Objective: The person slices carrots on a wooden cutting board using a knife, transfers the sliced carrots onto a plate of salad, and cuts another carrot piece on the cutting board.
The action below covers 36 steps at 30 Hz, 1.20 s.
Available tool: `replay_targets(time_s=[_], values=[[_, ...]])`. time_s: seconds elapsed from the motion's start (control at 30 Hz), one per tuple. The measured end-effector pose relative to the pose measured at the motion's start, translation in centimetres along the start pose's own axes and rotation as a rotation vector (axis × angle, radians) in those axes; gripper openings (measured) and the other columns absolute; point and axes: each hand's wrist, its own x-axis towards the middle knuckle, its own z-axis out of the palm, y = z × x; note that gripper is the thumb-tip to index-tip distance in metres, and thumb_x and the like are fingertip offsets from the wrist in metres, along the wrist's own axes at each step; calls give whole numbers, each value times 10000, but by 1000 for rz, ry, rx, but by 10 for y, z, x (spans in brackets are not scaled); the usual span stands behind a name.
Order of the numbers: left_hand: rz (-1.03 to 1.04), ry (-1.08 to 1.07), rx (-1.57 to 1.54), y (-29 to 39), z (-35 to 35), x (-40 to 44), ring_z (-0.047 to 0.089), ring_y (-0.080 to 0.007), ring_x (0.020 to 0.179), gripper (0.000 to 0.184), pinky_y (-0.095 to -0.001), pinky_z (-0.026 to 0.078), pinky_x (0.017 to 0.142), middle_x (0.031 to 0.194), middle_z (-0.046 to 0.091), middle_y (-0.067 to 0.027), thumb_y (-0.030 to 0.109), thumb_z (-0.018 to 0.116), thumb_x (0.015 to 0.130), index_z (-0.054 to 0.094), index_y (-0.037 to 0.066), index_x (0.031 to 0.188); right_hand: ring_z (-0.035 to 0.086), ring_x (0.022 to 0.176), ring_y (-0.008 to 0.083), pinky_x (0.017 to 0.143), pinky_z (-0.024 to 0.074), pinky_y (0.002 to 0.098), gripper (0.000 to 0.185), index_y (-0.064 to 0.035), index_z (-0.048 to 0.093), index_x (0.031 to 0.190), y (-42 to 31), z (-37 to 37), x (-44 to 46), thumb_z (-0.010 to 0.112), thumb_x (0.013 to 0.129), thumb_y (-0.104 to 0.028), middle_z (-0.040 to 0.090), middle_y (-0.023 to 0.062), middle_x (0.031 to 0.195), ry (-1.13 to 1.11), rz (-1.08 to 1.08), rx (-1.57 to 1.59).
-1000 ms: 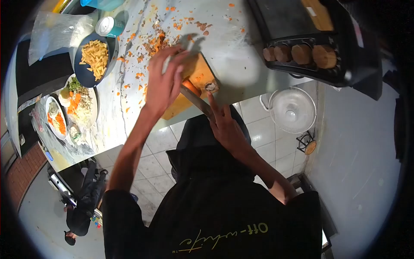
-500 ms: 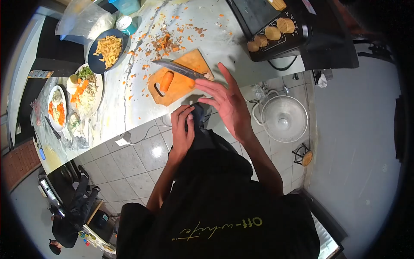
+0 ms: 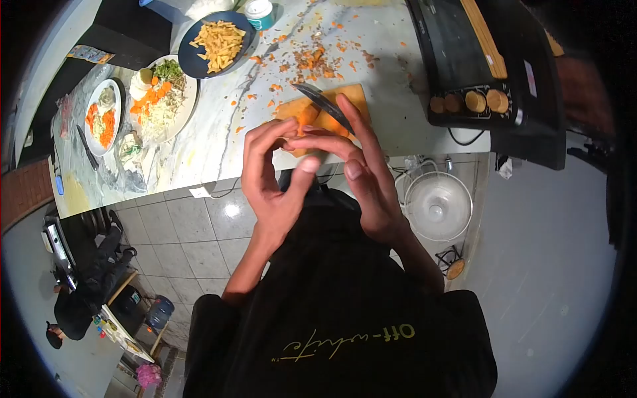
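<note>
Sitting leftmost on the marble worktop (image 3: 202,159), a white oval dish (image 3: 119,106) holds shredded vegetables, near a larger plate (image 3: 192,109) of chopped vegetables and a dark plate (image 3: 191,58) of pale strips. The left hand (image 3: 269,182) has a loosely curled grip, thumb apart. Beyond its fingertips, carrot pieces (image 3: 307,114) and a knife (image 3: 322,103) lie on the wooden cutting board (image 3: 356,99). The right hand (image 3: 371,179) is spread, overlapping the left's fingertips in view; I cannot tell whether they touch.
</note>
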Motion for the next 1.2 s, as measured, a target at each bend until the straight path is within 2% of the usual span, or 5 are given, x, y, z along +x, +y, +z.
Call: replay_targets(time_s=[0.2,0.47,0.93,1.13,1.2], values=[[114,-51,130,11,-8,40,665,-232,1022,310,-355,532,885,1084,702,-90,25,903,733,818,69,1027,473,1446,342,1207,336,453,647,78,139,1632,-15,4,32,386,1044,-32,343,263,1633,-74,-71,-56],[246,-151,325,19,0,65,610,-222,946,357,-342,491,786,1042,703,-52,70,919,695,826,117,1036,367,1502,410,1224,263,492,650,81,186,1622,-38,-17,42,438,1051,-102,332,292,1628,-138,-40,-154],[533,-105,687,30,48,50,599,-229,922,361,-354,495,756,1043,687,-8,97,911,708,768,134,1037,467,1390,352,1188,262,473,759,69,172,1635,-50,-79,43,533,999,-135,418,244,1547,-231,-64,-282],[482,2,584,21,59,47,611,-239,858,223,-376,494,770,996,664,-49,131,849,854,676,96,990,490,1394,328,1190,258,472,769,75,193,1628,-50,-87,46,536,1008,-223,376,248,1599,-225,-46,-129],[467,-40,527,21,54,47,628,-246,873,204,-378,501,783,973,681,-53,190,818,905,665,91,997,504,1408,413,1176,363,520,1070,49,81,1644,-50,-92,48,411,1002,-742,412,375,1525,-291,-24,-200]])
